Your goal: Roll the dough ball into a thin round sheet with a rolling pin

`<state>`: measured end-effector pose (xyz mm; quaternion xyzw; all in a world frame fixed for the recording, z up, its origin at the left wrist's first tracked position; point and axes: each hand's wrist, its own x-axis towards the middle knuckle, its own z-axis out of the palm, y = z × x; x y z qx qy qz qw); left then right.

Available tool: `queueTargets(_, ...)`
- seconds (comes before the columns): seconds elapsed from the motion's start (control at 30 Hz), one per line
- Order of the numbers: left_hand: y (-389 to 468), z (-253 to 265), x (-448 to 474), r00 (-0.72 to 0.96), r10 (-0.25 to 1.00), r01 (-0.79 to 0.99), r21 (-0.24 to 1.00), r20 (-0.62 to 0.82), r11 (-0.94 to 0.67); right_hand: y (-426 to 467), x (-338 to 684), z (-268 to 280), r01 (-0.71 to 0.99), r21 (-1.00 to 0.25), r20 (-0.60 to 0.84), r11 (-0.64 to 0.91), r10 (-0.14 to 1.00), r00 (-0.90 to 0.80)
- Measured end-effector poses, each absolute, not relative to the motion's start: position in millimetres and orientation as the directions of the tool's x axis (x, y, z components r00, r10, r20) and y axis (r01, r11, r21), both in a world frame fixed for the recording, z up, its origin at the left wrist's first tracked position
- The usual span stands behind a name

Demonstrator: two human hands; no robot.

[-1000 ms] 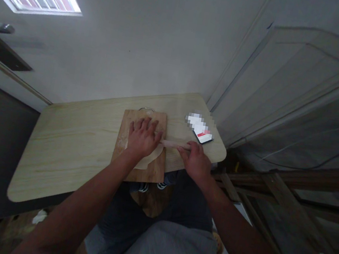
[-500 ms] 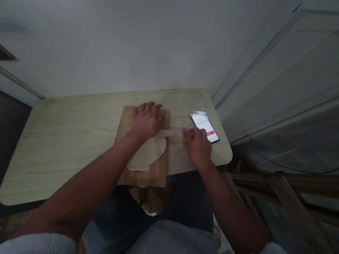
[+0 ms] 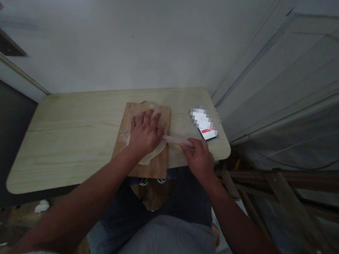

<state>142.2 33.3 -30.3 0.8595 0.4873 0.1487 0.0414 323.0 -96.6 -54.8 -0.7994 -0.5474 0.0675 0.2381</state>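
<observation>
A flat sheet of pale dough (image 3: 154,157) lies on a wooden cutting board (image 3: 158,170), partly hidden beneath my left hand (image 3: 144,136). That hand rests flat over the dough with its fingers spread towards the board's far end. From beside its thumb a thin wooden rolling pin (image 3: 174,140) sticks out past the board's right edge. My right hand (image 3: 199,154) grips the pin's right end between thumb and fingers. Whether the pin's left end lies under my left palm is hidden.
The board lies on a light wood-grain table (image 3: 67,136) against a white wall. A phone (image 3: 205,129) with a lit screen rests near the table's right end. Wooden beams (image 3: 285,194) stand to the right, and a crumpled white scrap (image 3: 42,206) is on the floor.
My left hand has moved back towards me over the board, fingers more spread, uncovering the board's metal handle. The rolling pin and my right hand have also come nearer, and more of the pin shows.
</observation>
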Motion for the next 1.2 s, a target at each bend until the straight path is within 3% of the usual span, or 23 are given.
queueTargets(0.27, 8, -31, 126, 0.511, 0.838, 0.8, 0.252, 0.192, -0.545, -121, 326, -66, 0.83, -0.518, 0.203, -0.208, 0.912, 0.355)
queueTargets(0.9, 94, -32, 174, 0.522, 0.835, 0.782, 0.293, 0.174, -0.55, -59, 344, -53, 0.841, -0.402, 0.129, -0.361, 0.888, 0.442)
queueTargets(1.2, 113, -35, 184, 0.544, 0.823, 0.772, 0.285, 0.166, -0.568, -47, 348, -50, 0.85, -0.383, 0.154, -0.362, 0.882, 0.445)
